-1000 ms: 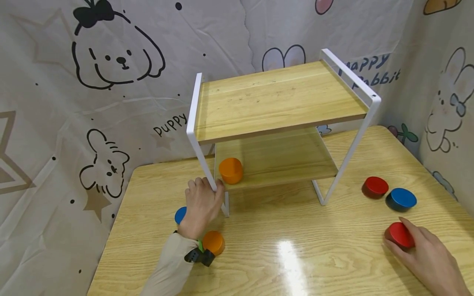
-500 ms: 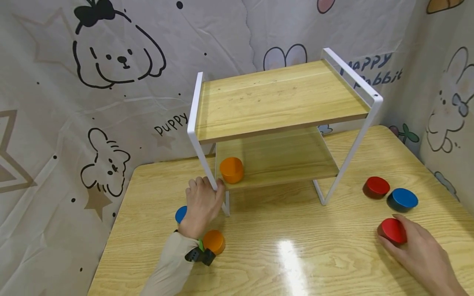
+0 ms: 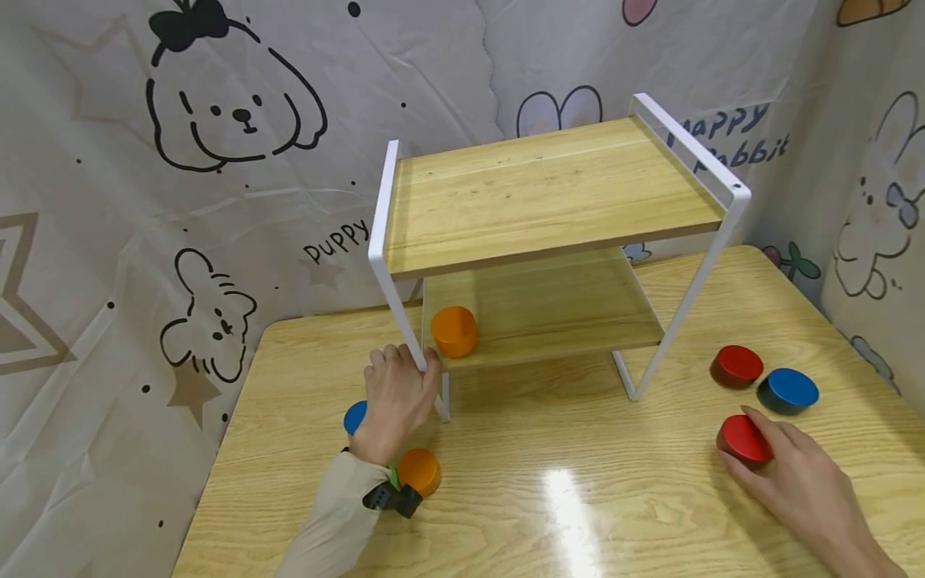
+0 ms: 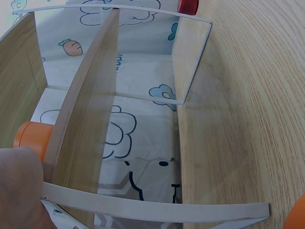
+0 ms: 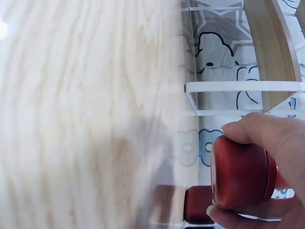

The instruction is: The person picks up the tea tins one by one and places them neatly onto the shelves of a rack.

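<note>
My left hand [image 3: 397, 397] grips the white front-left leg of a two-tier shelf rack [image 3: 556, 193] with wooden boards, at the level of the lower board. Beside its thumb, an orange round tin [image 3: 454, 331] stands on that lower board. My right hand [image 3: 798, 478] holds a small round red tin [image 3: 744, 440] between thumb and fingers, right of the rack. In the right wrist view this held tin [image 5: 240, 172], with a lid seam showing, appears raised off the tabletop. The upper board carries nothing.
On the table at right are another red tin [image 3: 736, 367] and a blue tin [image 3: 788, 392], side by side. A second orange tin [image 3: 420, 471] sits by my left wrist. Another blue tin [image 3: 355, 417] is partly hidden behind my left hand. A printed cloth [image 3: 433, 72] hangs behind.
My right hand has moved left and slightly toward the back, carrying the red tin. My left hand stays on the rack's leg.
</note>
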A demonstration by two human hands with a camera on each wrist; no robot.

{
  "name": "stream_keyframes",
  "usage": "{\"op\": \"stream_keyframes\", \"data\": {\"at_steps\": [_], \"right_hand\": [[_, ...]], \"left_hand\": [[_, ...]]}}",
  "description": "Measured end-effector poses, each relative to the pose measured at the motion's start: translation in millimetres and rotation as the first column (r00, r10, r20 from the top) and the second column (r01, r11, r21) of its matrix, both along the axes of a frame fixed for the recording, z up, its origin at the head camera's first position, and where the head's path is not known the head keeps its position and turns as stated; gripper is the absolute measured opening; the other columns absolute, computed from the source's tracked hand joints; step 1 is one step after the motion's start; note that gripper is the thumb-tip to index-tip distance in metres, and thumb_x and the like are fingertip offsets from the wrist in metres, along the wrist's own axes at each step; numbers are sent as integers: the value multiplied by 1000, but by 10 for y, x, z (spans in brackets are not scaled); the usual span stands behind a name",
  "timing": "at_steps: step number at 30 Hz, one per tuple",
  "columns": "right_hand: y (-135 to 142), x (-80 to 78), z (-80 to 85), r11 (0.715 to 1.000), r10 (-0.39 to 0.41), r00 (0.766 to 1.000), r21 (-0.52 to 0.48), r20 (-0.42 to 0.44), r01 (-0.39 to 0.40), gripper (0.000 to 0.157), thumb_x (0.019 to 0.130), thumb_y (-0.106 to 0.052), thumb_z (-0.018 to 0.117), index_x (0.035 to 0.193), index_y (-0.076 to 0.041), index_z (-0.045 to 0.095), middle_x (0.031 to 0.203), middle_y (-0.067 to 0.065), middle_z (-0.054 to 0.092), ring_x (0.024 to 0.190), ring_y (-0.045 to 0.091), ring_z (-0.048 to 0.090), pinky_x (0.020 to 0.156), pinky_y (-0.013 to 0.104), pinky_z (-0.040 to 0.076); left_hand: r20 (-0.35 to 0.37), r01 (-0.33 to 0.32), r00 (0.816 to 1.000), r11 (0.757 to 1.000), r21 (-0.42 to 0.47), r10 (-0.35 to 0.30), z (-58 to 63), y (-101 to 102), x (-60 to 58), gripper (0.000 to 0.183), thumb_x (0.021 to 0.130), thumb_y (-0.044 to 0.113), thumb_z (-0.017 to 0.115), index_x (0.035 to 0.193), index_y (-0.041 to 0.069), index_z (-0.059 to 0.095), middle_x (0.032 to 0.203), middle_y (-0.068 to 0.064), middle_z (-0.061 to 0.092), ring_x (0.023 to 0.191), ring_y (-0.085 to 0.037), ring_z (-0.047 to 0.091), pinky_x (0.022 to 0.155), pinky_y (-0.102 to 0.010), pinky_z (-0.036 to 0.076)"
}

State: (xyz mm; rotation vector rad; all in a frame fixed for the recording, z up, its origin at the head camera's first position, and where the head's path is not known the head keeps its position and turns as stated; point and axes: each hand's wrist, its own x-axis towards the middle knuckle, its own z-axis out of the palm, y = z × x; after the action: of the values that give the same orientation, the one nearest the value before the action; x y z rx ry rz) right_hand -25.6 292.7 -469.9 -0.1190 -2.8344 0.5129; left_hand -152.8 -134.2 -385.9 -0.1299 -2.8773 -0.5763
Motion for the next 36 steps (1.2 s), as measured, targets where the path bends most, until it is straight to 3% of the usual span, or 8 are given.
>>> {"op": "stream_keyframes", "data": {"at_steps": [7,14,20,36], "right_hand": [[-168,-68,143,997,72,995,-21,-73,-74,70,70,-24,83,125,7,53,108,32,55,88,46,55,63,61,48],[-325,-179,269,984,167,960,-20,-226,-176,67,66,-21,83,123,4,57,107,28,59,85,41,58,58,56,51],[-464,-231,348,977,203,945,-9,-255,-212,66,65,-20,83,122,3,59,111,28,59,92,41,57,62,57,52],[-739,-330,511,946,319,894,43,-314,-322,61,75,-32,75,122,3,60,97,17,63,79,27,60,56,42,55]], "left_hand": [[-5,6,1000,1000,0,-6,7,8,-6,45,98,35,34,70,4,50,71,-13,40,67,-32,38,61,-39,32],[1,2,1000,1000,-7,-2,16,25,-17,45,98,35,35,72,3,50,72,-13,41,68,-32,38,62,-39,32],[5,-4,1000,1000,-6,4,21,29,-19,45,98,36,35,73,2,51,72,-13,42,69,-32,39,63,-39,32],[1,-12,1000,1000,-14,12,1,7,-6,45,98,35,35,73,1,51,72,-13,41,68,-31,39,62,-39,33]]}}
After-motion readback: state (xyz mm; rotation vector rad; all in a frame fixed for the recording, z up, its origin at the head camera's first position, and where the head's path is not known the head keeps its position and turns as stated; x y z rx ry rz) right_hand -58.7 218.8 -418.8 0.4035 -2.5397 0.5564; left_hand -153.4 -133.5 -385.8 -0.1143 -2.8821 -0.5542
